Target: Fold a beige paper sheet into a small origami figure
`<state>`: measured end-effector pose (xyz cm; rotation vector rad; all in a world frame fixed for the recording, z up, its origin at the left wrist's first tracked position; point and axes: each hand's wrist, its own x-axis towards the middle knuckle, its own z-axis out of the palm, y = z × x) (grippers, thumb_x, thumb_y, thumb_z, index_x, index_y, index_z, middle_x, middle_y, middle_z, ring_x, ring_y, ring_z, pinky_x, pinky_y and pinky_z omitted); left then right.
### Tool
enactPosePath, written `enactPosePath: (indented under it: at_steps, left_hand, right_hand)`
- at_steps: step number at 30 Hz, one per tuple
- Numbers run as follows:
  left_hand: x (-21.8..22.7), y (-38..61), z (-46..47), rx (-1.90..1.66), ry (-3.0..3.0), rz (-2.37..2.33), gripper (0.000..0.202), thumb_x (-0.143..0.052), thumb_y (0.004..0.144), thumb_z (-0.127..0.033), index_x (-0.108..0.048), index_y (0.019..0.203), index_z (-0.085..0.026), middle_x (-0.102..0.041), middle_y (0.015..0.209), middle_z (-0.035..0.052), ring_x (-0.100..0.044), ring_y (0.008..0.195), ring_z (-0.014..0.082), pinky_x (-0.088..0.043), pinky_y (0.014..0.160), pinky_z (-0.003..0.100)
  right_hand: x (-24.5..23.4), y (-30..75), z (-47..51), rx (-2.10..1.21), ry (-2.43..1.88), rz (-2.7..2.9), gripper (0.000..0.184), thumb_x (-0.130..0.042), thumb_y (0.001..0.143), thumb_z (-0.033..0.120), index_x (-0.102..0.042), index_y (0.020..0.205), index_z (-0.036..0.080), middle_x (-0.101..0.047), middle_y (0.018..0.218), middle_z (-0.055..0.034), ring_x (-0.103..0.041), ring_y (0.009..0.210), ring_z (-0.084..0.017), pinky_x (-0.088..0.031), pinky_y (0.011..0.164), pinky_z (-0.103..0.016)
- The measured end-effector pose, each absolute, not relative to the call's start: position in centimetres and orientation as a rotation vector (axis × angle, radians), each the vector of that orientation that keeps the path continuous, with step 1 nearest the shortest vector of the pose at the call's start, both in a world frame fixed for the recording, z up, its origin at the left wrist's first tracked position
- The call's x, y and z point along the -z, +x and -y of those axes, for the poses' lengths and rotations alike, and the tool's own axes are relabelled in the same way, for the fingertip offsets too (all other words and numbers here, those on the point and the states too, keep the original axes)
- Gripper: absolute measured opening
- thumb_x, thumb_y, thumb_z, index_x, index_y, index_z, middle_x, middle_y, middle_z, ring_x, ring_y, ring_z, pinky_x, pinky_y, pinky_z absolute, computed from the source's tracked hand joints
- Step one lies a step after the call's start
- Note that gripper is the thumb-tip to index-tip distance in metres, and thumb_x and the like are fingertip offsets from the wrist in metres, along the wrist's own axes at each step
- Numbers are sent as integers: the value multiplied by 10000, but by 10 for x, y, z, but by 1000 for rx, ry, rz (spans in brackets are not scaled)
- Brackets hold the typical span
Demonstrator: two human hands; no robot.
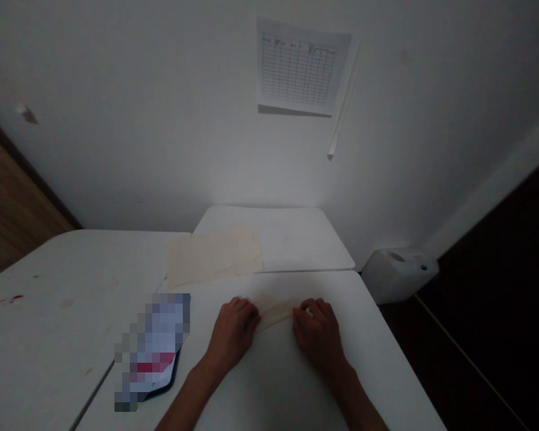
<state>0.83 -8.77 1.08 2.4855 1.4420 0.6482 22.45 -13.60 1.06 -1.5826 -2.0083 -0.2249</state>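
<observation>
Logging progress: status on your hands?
Left hand, right hand on ends of folded cream strip. Cream sheets beyond. Blurred packet to left, clear of hands.

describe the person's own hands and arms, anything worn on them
The left hand and right hand are bare, without gloves. The left forearm and right forearm show no sleeve, watch or bracelet. Dim light hides any small markings.

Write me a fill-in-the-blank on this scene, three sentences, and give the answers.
The left hand and right hand rest on the ends of a pale folded strip, which lies ____ them on a white table.
A gridded paper chart is fixed to the ____ above the table.
A white plastic canister sits to the ____ of the table, as the person faces it.

Missing words: between; wall; right.
</observation>
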Motion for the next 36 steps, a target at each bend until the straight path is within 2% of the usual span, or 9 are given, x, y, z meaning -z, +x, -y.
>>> enactPosePath:
  at_steps: [3, 5, 8, 17, 19, 22, 25, 31, 36]
  left_hand:
    - [-11, 9, 88, -651, 2482, -1445, 103, -530, 867, -199, -608, 801, -205, -634, 852, 42, -542, 868, 216, -387, 771, 350]
    - [-11, 9, 89, -657, 2494, -1438, 110, -523, 875, -201, -606, 802, -207, -631, 852, 41, -541, 867, 215, -385, 770, 347]
    - [-10, 9, 89, -647, 2535, -1441, 124, -510, 886, -191, -604, 806, -204, -629, 857, 41, -540, 867, 214, -380, 774, 345]
    - [-12, 9, 92, -662, 2620, -1498, 136, -500, 904, -196, -615, 832, -198, -625, 874, 53, -529, 879, 227, -379, 808, 377]
    - [-13, 8, 95, -714, 2663, -1510, 121, -511, 890, -174, -629, 897, -199, -622, 951, 73, -519, 930, 241, -379, 835, 392]
    - [-11, 8, 104, -714, 2771, -1485, 258, -517, 834, -84, -631, 1028, -211, -595, 1044, 95, -495, 979, 256, -387, 849, 405]
    - [-9, 10, 116, -577, 2849, -1405, 329, -525, 803, -73, -636, 1071, -227, -584, 941, 81, -501, 903, 245, -418, 800, 397]
    - [-5, 18, 132, -521, 2831, -1379, 432, -526, 794, -77, -612, 1180, -251, -610, 946, 79, -531, 943, 255, -448, 861, 431]
    - [-2, 18, 141, -481, 2730, -1551, 428, -499, 803, -93, -618, 1196, -213, -666, 924, 75, -581, 950, 254, -458, 897, 438]
  right_hand:
    - [-14, 218, 139, 87, -1372, 2187, 221, -579, 853, 162, -645, 1052, 231, -617, 1121, -60, -517, 1049, -212, -403, 939, -365]
    - [-16, 214, 141, -5, -1308, 2262, 264, -590, 859, 187, -628, 1111, 260, -604, 1190, -36, -500, 1109, -205, -392, 981, -360]
    - [-19, 211, 142, -72, -1329, 2271, 239, -583, 876, 206, -639, 1094, 283, -611, 1179, -18, -500, 1110, -203, -392, 981, -365]
    - [-16, 204, 139, -31, -1387, 2255, 123, -561, 892, 210, -651, 968, 247, -622, 1088, -37, -509, 1045, -216, -392, 923, -384]
    - [-16, 203, 139, -31, -1380, 2260, 125, -555, 899, 208, -647, 976, 245, -621, 1076, -42, -508, 1040, -215, -390, 912, -376]
    - [-17, 204, 139, -44, -1383, 2261, 129, -554, 904, 214, -644, 990, 249, -615, 1080, -41, -504, 1036, -213, -384, 905, -367]
    - [-18, 204, 139, -73, -1399, 2256, 137, -552, 905, 218, -646, 997, 254, -613, 1088, -38, -498, 1043, -213, -372, 915, -368]
    - [-17, 205, 139, -139, -1401, 2236, 170, -561, 891, 223, -647, 1029, 275, -609, 1112, -25, -490, 1062, -210, -362, 925, -366]
    - [-15, 205, 139, -132, -1404, 2220, 153, -553, 892, 230, -653, 1002, 266, -614, 1100, -25, -492, 1056, -210, -359, 919, -367]
